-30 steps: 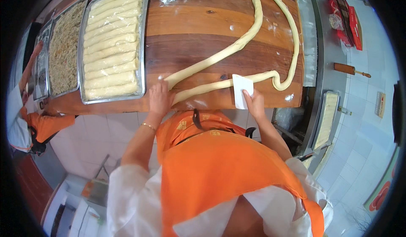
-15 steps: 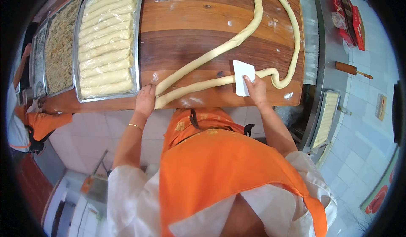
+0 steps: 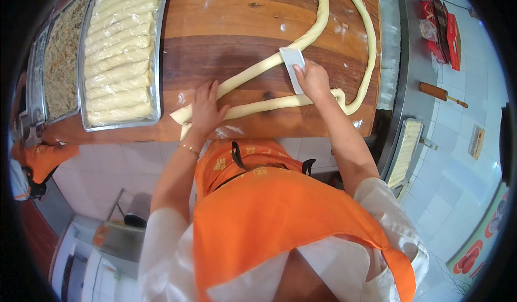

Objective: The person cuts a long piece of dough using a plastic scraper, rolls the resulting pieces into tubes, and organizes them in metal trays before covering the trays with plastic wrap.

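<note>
A long pale dough rope [image 3: 250, 76] lies looped over the wooden table, its two strands running side by side toward the near left. My left hand [image 3: 208, 108] rests across both strands close to their ends, fingers spread. In my right hand [image 3: 314, 80] is a white dough scraper [image 3: 292, 68], tilted, its far edge at the upper strand. I cannot tell whether the blade has cut into the dough. The lower strand passes just under my right wrist and bends into a kink beside it.
A metal tray [image 3: 159, 70] of dough rolls under clear film stands at left, beside a tray of crumbly brown filling [image 3: 65, 54]. Flour dusts the wooden table [image 3: 226, 11]. At right are a metal counter [image 3: 401, 119], a wooden-handled tool [image 3: 433, 91] and red packages [image 3: 452, 41].
The scraper in my right hand has gone from the lower strand up and left to the upper one. My left hand has slid right from the strand ends onto the dough.
</note>
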Demonstrator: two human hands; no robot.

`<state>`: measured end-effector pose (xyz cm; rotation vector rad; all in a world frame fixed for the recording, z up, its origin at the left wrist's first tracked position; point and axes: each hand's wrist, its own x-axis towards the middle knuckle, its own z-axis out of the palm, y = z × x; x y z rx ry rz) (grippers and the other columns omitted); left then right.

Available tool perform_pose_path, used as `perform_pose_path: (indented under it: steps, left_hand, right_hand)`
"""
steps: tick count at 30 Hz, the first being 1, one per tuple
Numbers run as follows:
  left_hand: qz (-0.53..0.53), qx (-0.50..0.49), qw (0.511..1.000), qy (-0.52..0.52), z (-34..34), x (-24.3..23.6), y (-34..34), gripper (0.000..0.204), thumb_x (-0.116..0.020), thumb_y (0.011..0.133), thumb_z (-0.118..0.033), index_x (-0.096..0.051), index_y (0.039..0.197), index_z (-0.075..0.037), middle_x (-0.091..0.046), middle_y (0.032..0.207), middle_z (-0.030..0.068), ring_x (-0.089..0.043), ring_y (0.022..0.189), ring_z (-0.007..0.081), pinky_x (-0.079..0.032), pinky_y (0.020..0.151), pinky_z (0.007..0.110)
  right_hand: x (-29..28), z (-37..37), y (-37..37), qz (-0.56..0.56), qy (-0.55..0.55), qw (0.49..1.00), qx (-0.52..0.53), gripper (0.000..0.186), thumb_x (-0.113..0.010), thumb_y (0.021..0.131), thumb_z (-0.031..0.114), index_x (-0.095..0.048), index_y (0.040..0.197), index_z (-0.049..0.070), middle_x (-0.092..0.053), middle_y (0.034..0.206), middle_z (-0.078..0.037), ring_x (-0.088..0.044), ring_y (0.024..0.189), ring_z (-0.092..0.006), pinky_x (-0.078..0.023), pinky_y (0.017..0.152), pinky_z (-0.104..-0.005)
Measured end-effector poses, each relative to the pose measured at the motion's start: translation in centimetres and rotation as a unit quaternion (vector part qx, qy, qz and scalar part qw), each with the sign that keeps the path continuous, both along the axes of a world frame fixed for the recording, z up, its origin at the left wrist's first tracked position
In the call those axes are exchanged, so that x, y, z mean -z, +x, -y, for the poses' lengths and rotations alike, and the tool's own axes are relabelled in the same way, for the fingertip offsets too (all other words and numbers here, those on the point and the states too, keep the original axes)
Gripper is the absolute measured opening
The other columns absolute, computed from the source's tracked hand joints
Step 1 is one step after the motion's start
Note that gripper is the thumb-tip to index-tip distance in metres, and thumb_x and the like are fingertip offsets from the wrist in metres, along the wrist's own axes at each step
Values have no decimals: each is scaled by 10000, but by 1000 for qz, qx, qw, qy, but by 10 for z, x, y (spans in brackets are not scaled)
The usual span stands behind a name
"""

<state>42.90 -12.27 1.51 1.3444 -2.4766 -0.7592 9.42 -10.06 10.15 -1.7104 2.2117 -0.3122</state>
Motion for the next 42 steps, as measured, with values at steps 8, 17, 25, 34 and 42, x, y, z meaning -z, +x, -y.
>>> perform_pose_path:
  steps: [8,17,25,34,42]
  left_hand:
    - [-43,12,998,41,32,21,-111,733,-764,799,-269,-450,1418,-33,-496,1328,149,-463,1251,340,-382,1041,463]
    - [0,18,998,65,35,31,-163,508,-740,767,-160,-571,1239,-73,-541,1146,107,-528,1098,314,-436,929,457]
    - [-6,48,998,-32,29,27,-95,518,-733,777,-157,-584,1271,-110,-543,1117,101,-531,1039,301,-443,909,438]
    - [28,84,996,2,23,17,-59,427,-701,772,-113,-625,1190,-152,-545,1022,54,-557,998,264,-475,850,416]
    - [19,134,988,68,17,8,-53,445,-675,787,-71,-615,1219,-159,-545,1057,85,-550,1020,301,-480,890,417]
  right_hand:
    - [6,33,32,-2,84,995,-52,241,-533,960,269,-640,954,53,-674,924,-207,-637,858,-429,-503,761,-527]
    - [33,72,-66,93,137,943,-290,462,-662,890,350,-632,1241,51,-555,1355,-153,-499,1266,-332,-374,1102,-411]
    - [30,112,-127,-15,278,862,-424,336,-679,888,243,-692,1173,66,-410,1526,-42,-317,1435,-262,-139,1245,-411]
    - [60,112,-136,29,183,882,-433,316,-705,860,242,-713,1132,80,-549,1276,-72,-460,1279,-275,-209,1223,-442]
    - [17,75,-136,10,361,841,-403,330,-722,841,251,-693,1077,21,-615,1120,-101,-528,1185,-290,-324,1150,-387]
